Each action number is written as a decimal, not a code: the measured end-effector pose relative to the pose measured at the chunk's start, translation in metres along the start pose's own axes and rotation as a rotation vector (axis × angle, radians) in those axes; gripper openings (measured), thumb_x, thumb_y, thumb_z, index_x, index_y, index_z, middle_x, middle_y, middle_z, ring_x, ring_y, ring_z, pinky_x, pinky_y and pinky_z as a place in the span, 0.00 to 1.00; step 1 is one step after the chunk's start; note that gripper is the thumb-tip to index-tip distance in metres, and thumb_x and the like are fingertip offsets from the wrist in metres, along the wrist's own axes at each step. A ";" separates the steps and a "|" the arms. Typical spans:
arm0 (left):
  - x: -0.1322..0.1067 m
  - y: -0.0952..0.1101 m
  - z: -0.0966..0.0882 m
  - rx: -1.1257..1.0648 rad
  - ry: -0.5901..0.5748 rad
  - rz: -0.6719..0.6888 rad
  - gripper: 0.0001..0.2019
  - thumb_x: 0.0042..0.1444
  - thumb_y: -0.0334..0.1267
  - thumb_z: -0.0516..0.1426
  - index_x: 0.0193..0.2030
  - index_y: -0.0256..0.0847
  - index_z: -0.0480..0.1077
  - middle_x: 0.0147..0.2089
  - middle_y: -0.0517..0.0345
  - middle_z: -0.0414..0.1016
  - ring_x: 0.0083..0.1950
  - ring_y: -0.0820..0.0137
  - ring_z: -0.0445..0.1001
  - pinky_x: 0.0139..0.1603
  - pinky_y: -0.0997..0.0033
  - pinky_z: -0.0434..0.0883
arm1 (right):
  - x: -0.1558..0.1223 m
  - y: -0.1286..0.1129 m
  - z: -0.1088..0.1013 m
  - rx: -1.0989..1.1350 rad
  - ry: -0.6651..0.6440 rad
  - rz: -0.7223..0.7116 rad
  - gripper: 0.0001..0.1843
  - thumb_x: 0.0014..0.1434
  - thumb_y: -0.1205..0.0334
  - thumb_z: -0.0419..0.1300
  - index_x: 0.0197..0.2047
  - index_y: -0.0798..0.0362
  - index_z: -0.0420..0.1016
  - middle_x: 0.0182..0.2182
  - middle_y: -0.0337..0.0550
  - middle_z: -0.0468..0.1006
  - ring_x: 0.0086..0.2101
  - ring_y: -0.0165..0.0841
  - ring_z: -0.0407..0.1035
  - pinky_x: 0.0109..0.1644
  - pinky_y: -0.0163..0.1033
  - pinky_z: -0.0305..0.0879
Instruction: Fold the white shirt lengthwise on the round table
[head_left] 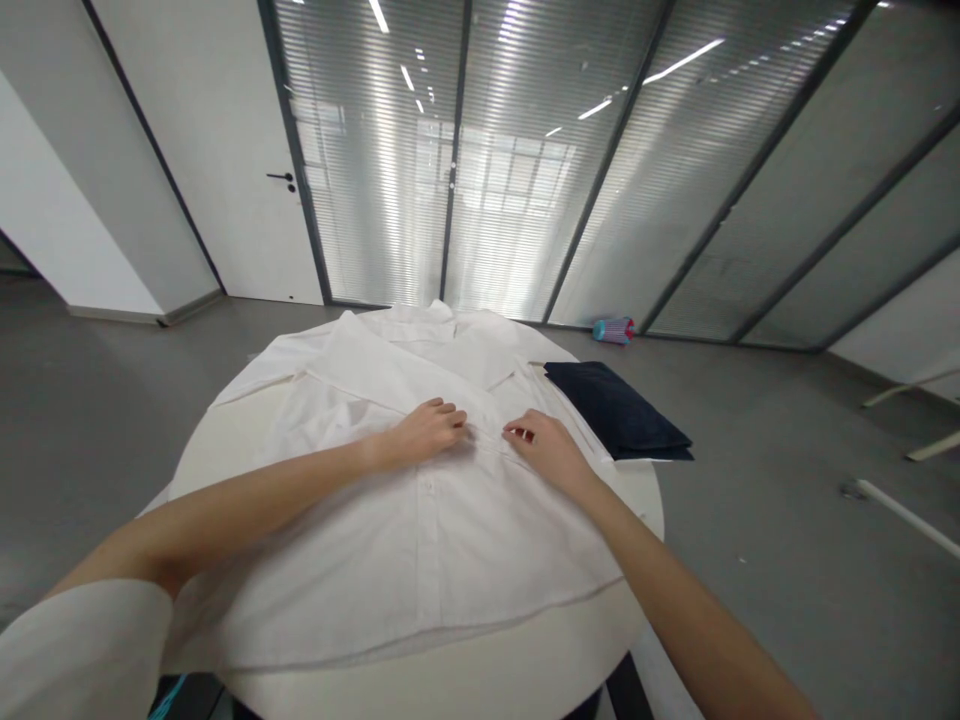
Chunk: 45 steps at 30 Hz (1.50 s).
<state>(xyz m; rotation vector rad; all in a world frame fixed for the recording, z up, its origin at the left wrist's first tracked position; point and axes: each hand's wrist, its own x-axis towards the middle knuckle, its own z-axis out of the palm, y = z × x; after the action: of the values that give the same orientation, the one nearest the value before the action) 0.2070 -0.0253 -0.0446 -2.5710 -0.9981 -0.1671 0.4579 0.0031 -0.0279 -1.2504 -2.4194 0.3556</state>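
A white button-up shirt [390, 530] lies spread flat on a round white table [525, 670], collar at the far side. My left hand [427, 430] rests on the shirt's middle near the button placket, fingers curled on the cloth. My right hand [544, 445] is just to its right, fingertips pinching the fabric along a fold line. The two hands are a short gap apart. Whether either hand truly grips cloth is hard to tell.
A folded dark navy garment [619, 410] lies on the table's right side beside the shirt. A blue and pink bottle [613, 330] lies on the grey floor by the glass wall. A white door [225, 150] stands at the back left.
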 end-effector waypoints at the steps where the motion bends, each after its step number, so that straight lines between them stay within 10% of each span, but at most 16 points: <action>1: -0.001 0.001 0.002 -0.001 0.017 0.011 0.07 0.67 0.34 0.55 0.45 0.40 0.75 0.42 0.53 0.76 0.41 0.64 0.73 0.43 0.63 0.63 | 0.005 -0.001 0.004 0.016 -0.027 -0.010 0.09 0.63 0.61 0.61 0.41 0.52 0.83 0.36 0.44 0.78 0.34 0.33 0.72 0.41 0.36 0.63; 18: 0.036 0.040 -0.002 -0.379 0.029 -0.225 0.11 0.67 0.31 0.53 0.42 0.38 0.78 0.44 0.51 0.79 0.45 0.64 0.75 0.49 0.66 0.68 | 0.058 0.027 0.029 0.005 -0.045 0.040 0.07 0.59 0.64 0.66 0.41 0.53 0.83 0.41 0.47 0.81 0.40 0.36 0.74 0.46 0.37 0.66; 36: 0.027 0.064 0.011 -0.207 0.071 -0.142 0.09 0.65 0.27 0.53 0.41 0.34 0.75 0.40 0.48 0.72 0.44 0.61 0.70 0.48 0.62 0.70 | 0.052 0.018 0.044 -0.101 0.073 0.173 0.09 0.68 0.64 0.55 0.39 0.53 0.76 0.43 0.47 0.76 0.42 0.34 0.71 0.47 0.37 0.63; 45: 0.035 0.063 0.014 -0.420 0.078 -0.309 0.12 0.68 0.33 0.50 0.48 0.37 0.75 0.45 0.48 0.73 0.47 0.62 0.72 0.51 0.61 0.71 | 0.052 0.022 0.049 -0.129 0.065 0.133 0.08 0.68 0.64 0.55 0.40 0.52 0.75 0.43 0.47 0.76 0.44 0.35 0.70 0.48 0.37 0.63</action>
<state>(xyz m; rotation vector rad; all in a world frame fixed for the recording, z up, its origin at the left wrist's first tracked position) 0.2751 -0.0410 -0.0678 -2.7227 -1.4560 -0.6136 0.4240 0.0559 -0.0688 -1.4596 -2.3431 0.1950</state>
